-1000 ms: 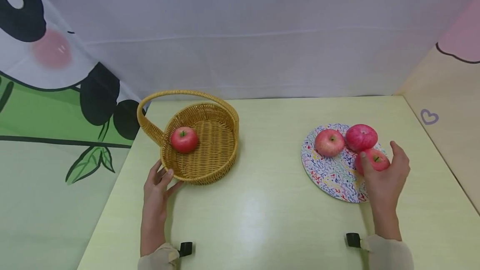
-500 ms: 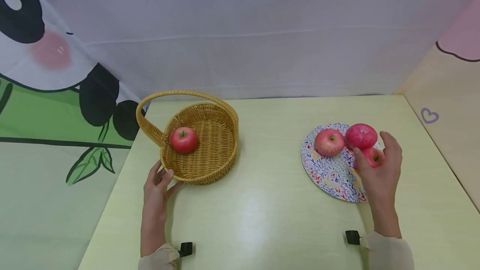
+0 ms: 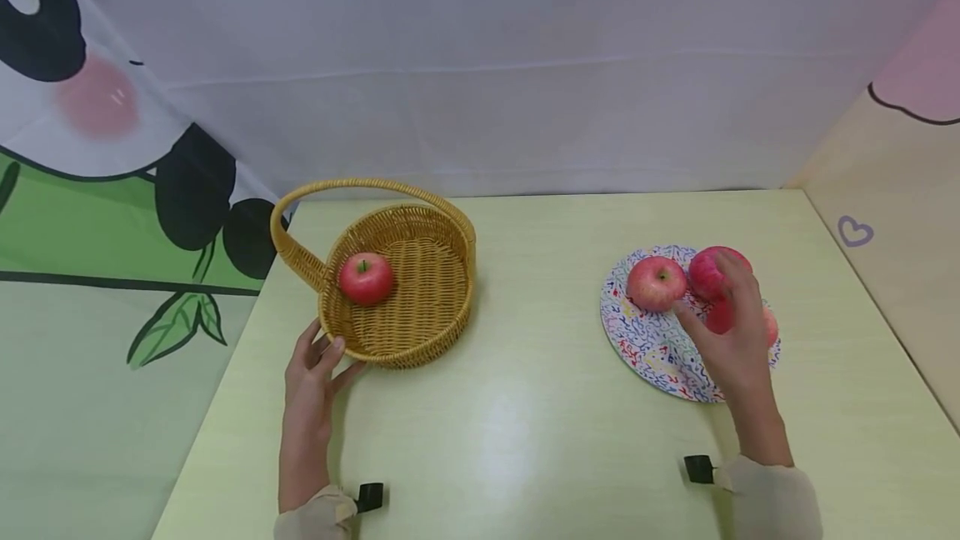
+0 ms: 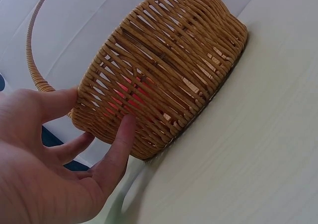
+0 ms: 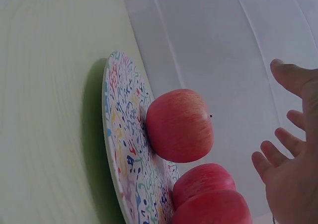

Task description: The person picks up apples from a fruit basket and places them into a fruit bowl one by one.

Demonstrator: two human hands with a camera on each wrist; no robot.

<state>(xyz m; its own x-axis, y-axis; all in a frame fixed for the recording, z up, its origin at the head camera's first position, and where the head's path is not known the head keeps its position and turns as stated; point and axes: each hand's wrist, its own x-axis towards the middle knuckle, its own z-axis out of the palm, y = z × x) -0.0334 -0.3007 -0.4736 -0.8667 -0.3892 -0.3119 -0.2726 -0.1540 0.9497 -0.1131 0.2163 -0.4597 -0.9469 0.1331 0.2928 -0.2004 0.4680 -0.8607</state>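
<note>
While both hands sit low on the scene, the things rank by size as follows.

Table (image 3: 525,407): pale green, under both forearms and all else.

Wicker basket (image 3: 420,332): round, with an arched handle, just beyond the left hand; its near wall meets the fingertips.

Patterned plate (image 3: 637,348): flat on the table, under and just inward of the right hand.

Left hand (image 3: 311,373): fingers straight and relaxed, thumb and fingers touching the basket's outer wall (image 4: 164,90), gripping nothing.

Right hand (image 3: 731,340): spread over the plate's outer side with fingers apart; the wrist view (image 5: 290,184) shows them loosely bent, clear of the fruit, holding nothing.

Apples on the plate: three; the inner apple (image 3: 656,282) lies just inward of the right hand, the far apple (image 3: 705,269) sits partly behind its fingers, and the nearest apple (image 3: 769,327) is mostly hidden under the palm.

Basket apple (image 3: 366,278): alone inside the basket, beyond the left hand, seen red through the weave (image 4: 130,96).
</note>
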